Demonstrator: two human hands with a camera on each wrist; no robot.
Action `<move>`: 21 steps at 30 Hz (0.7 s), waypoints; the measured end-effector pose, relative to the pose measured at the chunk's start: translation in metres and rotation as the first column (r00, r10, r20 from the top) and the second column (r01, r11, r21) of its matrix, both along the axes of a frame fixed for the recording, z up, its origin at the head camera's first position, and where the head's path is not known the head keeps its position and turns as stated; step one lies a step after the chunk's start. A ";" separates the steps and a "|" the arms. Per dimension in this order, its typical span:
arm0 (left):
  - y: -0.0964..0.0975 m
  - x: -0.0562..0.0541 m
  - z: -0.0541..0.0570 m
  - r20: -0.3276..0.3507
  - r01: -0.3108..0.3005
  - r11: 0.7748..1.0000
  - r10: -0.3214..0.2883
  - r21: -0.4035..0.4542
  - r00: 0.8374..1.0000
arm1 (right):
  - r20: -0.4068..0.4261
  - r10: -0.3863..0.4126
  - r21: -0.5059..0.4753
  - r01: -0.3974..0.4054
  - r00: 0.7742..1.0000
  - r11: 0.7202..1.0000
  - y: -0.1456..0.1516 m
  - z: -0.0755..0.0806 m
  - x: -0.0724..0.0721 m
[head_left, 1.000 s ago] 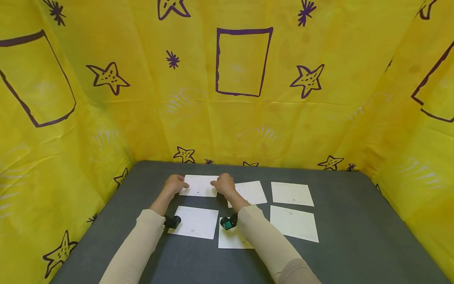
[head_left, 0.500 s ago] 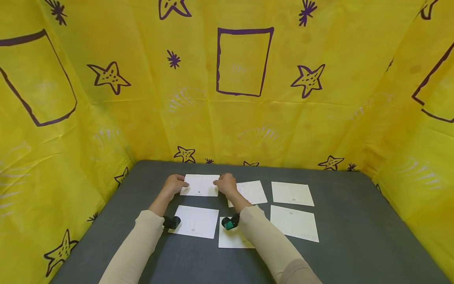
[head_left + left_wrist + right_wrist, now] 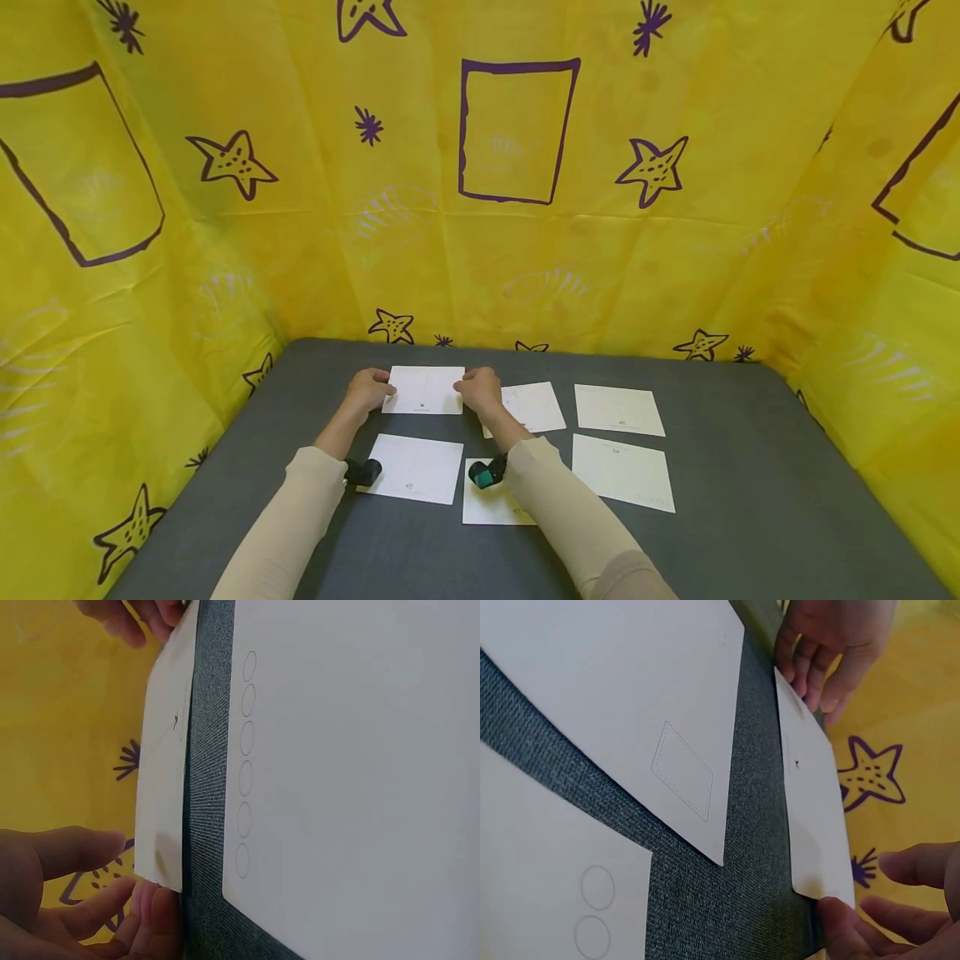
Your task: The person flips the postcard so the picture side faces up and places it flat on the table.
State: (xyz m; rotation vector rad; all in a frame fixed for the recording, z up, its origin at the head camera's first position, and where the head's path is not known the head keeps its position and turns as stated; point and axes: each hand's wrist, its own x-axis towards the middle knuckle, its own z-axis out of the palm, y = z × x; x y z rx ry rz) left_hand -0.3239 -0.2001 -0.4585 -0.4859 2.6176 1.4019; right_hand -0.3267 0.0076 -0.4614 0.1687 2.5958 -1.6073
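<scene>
My left hand (image 3: pixel 366 390) holds the left edge of a white card (image 3: pixel 423 390) at the back left of the table, and my right hand (image 3: pixel 480 390) holds its right edge. The card bears a faint centre line and a small dark mark. In the left wrist view, the left hand's fingertips (image 3: pixel 161 911) meet one end of the card (image 3: pixel 161 765). At the card's (image 3: pixel 814 802) near end in the right wrist view, the right fingers (image 3: pixel 836 922) touch a corner. How far the fingers reach behind it is partly hidden.
White sheets lie on the dark grey table (image 3: pixel 750 517): one (image 3: pixel 411 468) in front of the left hand, one (image 3: pixel 534 406) behind the right wrist, one (image 3: pixel 495 504) under the right forearm, and two at right (image 3: pixel 618 408). Yellow printed cloth (image 3: pixel 517 275) encloses the table.
The held card has shifted slightly right, and its far edge appears slightly higher. My right hand has moved a little right with it; my left hand has barely moved.
</scene>
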 end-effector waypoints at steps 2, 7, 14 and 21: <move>0.000 0.001 0.000 0.001 -0.001 1.000 0.001 0.012 1.000 | 0.010 -0.006 -0.007 0.007 1.000 1.000 0.001 0.000 -0.001; -0.001 0.002 0.001 -0.003 -0.005 1.000 0.005 0.026 1.000 | 0.033 -0.020 -0.030 0.021 0.999 0.999 0.002 -0.001 -0.003; 0.000 0.002 0.001 -0.001 -0.023 0.999 0.023 0.041 1.000 | 0.027 -0.026 -0.056 0.028 0.999 0.998 0.004 -0.003 -0.004; -0.001 0.002 0.000 -0.027 -0.027 0.998 0.028 0.051 0.999 | 0.032 -0.040 -0.101 0.043 0.999 0.994 0.006 -0.004 -0.006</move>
